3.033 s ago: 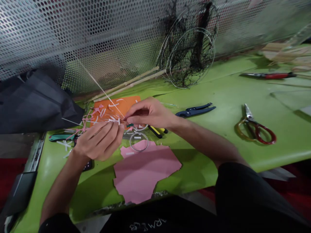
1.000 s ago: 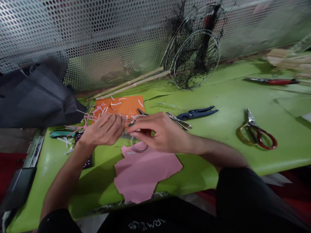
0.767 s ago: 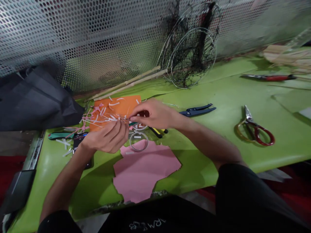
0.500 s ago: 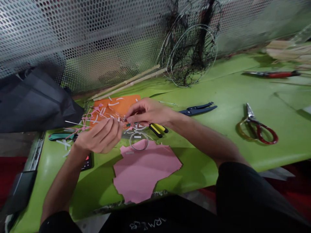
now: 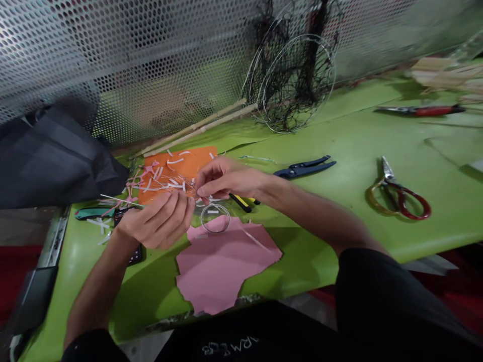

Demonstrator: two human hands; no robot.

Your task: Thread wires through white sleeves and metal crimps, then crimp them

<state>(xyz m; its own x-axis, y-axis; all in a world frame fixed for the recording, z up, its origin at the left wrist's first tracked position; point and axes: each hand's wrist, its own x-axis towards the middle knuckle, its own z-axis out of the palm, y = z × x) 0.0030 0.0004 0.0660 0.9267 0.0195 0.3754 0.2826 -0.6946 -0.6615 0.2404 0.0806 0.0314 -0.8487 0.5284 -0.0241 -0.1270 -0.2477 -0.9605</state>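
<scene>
My left hand (image 5: 160, 218) is closed in a pinch, with a thin rod or stiff wire (image 5: 118, 199) poking out behind it to the left. Close by, the thumb and fingers of my right hand (image 5: 230, 177) are pressed together where fine wires (image 5: 179, 180) fan out; the exact point of grip is too small to see clearly. Beneath the hands lies orange paper (image 5: 198, 156) scattered with white strips. A wire ring (image 5: 215, 218) rests partly over a pink cut sheet (image 5: 226, 261) nearer to me. Yellow-and-black handles (image 5: 241, 203) show below my right wrist.
Dark pruning shears (image 5: 305, 167), scissors with red and yellow handles (image 5: 400, 193) and red-handled pliers (image 5: 426, 110) lie to the right. Black netting on wire hoops (image 5: 294, 85) leans on the perforated metal panel (image 5: 158, 65). A dark bag (image 5: 53, 156), phone (image 5: 135, 255) and green-handled tool (image 5: 92, 213) are at left.
My left hand has shifted slightly down and right, its fingertips close to my right hand's. The rod behind it has tipped slightly. My right hand stays pinched in nearly the same place.
</scene>
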